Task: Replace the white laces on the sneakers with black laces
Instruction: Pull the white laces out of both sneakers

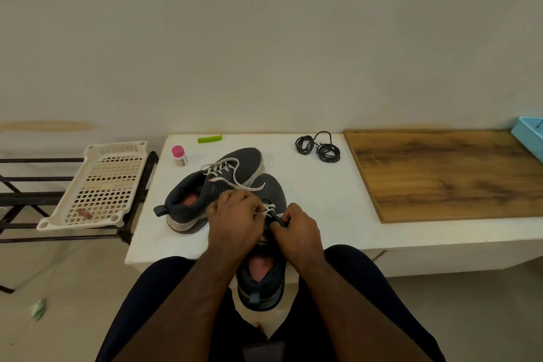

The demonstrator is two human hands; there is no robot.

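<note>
White lace [269, 209] | pinched by left hand [235, 216] fingers | right hand [296, 228] grips near sneaker [264, 273]

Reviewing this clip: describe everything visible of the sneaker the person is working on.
The near sneaker is dark grey, fabric-looking, with a pinkish insole and a heel pull tab. It stands upright, toe towards the wall, heel overhanging the white table's front edge between the person's knees. White lace is still threaded through it. The left hand and right hand both grip at its laces and tongue. Its toe sits against the other sneaker.
</note>
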